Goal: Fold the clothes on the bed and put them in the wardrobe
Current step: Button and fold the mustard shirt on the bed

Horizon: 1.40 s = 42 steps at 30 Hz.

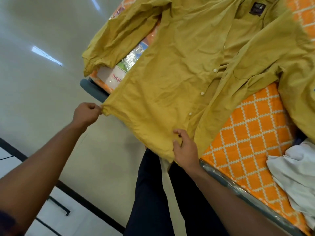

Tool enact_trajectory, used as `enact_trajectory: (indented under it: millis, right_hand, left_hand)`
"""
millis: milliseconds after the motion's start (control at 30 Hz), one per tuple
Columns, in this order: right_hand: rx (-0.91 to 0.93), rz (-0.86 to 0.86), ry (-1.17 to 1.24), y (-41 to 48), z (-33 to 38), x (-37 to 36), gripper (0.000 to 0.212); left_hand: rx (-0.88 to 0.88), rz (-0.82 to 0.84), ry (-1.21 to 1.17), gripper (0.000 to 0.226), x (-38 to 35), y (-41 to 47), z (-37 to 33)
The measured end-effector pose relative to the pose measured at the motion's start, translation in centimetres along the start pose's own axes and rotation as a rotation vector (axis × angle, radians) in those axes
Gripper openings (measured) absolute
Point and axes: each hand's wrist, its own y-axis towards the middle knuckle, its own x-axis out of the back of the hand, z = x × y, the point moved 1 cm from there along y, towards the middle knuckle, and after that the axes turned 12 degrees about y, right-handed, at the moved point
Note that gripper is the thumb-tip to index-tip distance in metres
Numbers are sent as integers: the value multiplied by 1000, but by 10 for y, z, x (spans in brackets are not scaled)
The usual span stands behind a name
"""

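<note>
A mustard-yellow button-up shirt (179,65) lies spread on the bed (252,133), which has an orange mattress with a white lattice pattern. Its hem hangs past the near edge of the bed. My left hand (87,113) pinches the left corner of the hem and holds it out over the floor. My right hand (184,147) grips the hem near the button placket, thumb and fingers curled on the fabric. One sleeve drapes over the bed's left side, the other lies to the right.
A crumpled white garment (294,172) lies on the bed at the right. My dark trouser legs (153,193) stand against the bed's grey frame (238,189). White cabinet fronts with black handles (58,205) are at lower left on the pale floor.
</note>
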Motion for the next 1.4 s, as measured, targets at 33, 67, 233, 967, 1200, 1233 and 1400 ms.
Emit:
enact_trajectory:
  millis: [33,67,233,967,1200,1233,1400]
  right_hand:
    - [-49,67,-47,-1,0,-2,36]
    - [-90,114,-90,1,1,-2,37]
    - [32,101,-314,27,22,20,6]
    - [-214,-432,807,71,28,162,43]
    - [-220,6,92,103,23,138,24]
    - [-204,-4,-48,107,25,143,23]
    - [45,-299,-68,165,71,189,15]
  left_hand:
    - [48,-35,47,13,-5,-1,-2]
    - [74,-115,106,13,-10,-1,-6]
    - [-167,-519,62,34,-27,-15,-53]
    - [-877,181,363,40,-158,-115,-312]
    - [-353,498,-255,25,-181,-103,-394]
    - [-333,437,-268,22,-182,-95,-398]
    - [-560,284,-343,16,-176,-86,-403]
